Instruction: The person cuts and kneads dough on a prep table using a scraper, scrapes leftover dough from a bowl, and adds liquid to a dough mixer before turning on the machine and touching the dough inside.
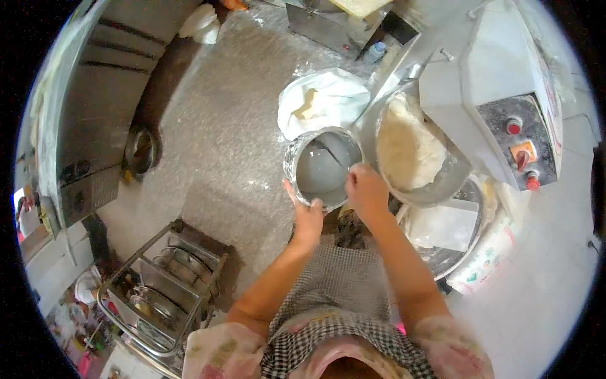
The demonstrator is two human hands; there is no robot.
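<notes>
In front of my apron I have a round metal pot [290, 167] with white smears on its rim and wall. Pale grey-white liquid [315, 174] is inside it. My left hand [307, 218] grips the pot's near left side, thumb near the rim and fingers along the outer wall. At the right rim my right hand [367, 192] is closed around the end of a thin dark utensil [331, 153] that dips into the liquid. The utensil's lower end is hidden, so its kind does not show. A white plastic bag [341, 95] lies just beyond the pot.
To the right, a dough mixer [451, 69] with red buttons stands over a metal bowl holding pale dough [410, 145]. Below it is a round tub [439, 273] with a white rectangular piece [456, 224] inside. A metal cart [170, 278] stands at lower left, a steel cabinet [117, 69] at upper left.
</notes>
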